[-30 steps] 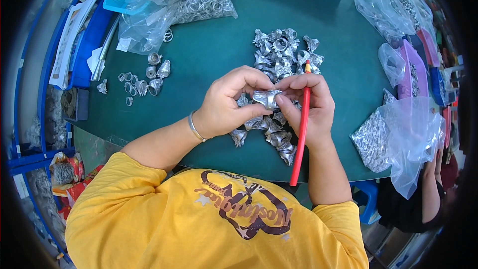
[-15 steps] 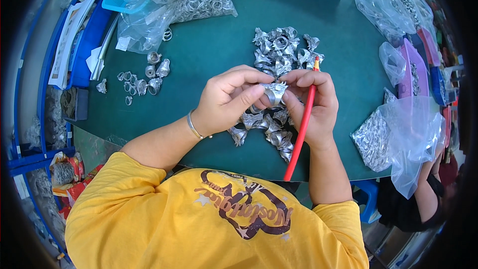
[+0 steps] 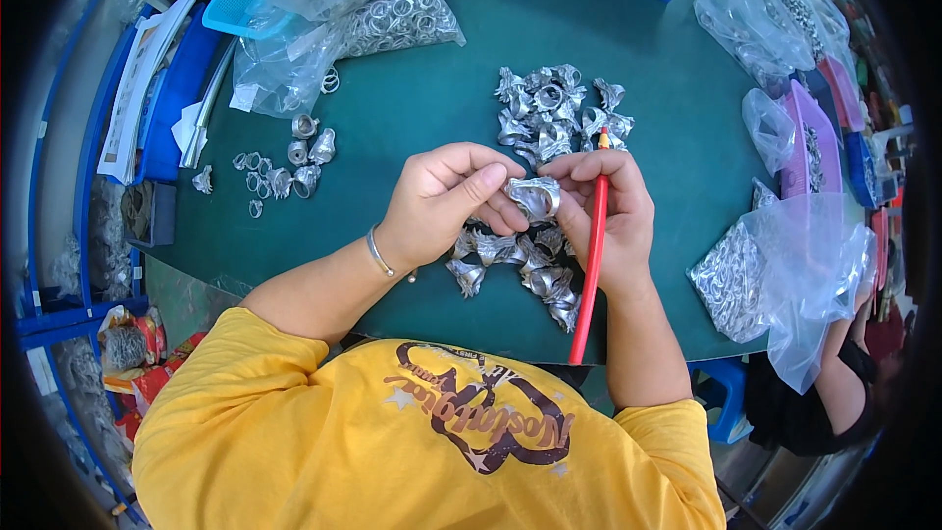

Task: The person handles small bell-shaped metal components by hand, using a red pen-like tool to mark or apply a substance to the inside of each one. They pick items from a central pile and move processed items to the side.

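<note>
right hand (image 3: pixel 613 211) on my remote feed pinching silver ring (image 3: pixel 536 197), red pen-like tool (image 3: pixel 591 270) also held there, left hand (image 3: pixel 442 201) half-curled at ring's left edge, I can't tell if gripping, ring over green table (image 3: pixel 402 103), between upper pile (image 3: pixel 551 98) and lower pile (image 3: pixel 549 285)

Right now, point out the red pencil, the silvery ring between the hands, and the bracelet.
Red pencil (image 3: pixel 592 255): head view, middle of the shaft.
Silvery ring (image 3: pixel 534 198): head view, middle of its wide part.
Bracelet (image 3: pixel 376 251): head view, on the band.
</note>
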`<state>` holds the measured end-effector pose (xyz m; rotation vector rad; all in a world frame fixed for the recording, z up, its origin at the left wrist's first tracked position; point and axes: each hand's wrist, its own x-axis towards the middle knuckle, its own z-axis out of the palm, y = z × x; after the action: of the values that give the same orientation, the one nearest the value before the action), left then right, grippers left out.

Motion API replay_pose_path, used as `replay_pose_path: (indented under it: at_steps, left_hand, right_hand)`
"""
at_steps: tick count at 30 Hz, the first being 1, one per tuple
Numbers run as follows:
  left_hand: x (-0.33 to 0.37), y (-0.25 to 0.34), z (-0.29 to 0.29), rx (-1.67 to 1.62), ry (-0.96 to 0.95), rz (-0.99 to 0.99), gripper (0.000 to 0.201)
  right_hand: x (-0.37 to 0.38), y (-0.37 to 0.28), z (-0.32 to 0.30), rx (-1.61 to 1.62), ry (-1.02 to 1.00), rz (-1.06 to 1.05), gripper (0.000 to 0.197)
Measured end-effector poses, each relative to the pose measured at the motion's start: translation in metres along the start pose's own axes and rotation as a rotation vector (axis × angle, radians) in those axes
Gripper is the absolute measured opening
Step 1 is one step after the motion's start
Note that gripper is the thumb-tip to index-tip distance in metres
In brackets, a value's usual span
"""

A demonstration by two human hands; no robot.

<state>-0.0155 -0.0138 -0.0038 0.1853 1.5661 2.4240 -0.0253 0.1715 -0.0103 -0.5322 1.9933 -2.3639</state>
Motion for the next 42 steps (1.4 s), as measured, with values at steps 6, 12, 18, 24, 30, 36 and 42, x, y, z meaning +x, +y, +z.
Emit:
replay_pose_path:
  at_steps: [6,12,18,24,30,36,42]
  left_hand:
    - [0.000,-0.001,0.000,0.057,-0.008,0.039,0.015]
    - [0.000,-0.002,0.001,0.060,-0.030,0.105,0.011]
    - [0.001,-0.007,-0.002,0.161,-0.063,0.319,0.010]
    - [0.001,-0.004,-0.003,0.342,-0.059,0.432,0.013]
    - [0.000,-0.007,-0.002,0.256,-0.046,0.452,0.018]
    - [0.002,-0.006,0.002,0.215,-0.026,0.435,0.022]
    - [0.001,-0.008,0.000,0.200,-0.026,0.406,0.023]
  right_hand:
    - [0.000,-0.001,-0.001,-0.098,-0.013,-0.160,0.028]
    - [0.002,0.000,0.000,-0.063,0.047,-0.186,0.024]
    - [0.003,-0.010,0.000,-0.052,0.096,-0.064,0.012]
    - [0.001,-0.015,0.000,-0.094,0.050,0.083,0.009]
    - [0.001,-0.014,0.000,-0.023,0.020,0.092,0.011]
    - [-0.001,-0.005,0.000,0.117,0.006,-0.032,0.027]
    - [-0.001,-0.001,-0.001,0.093,0.009,-0.067,0.035]
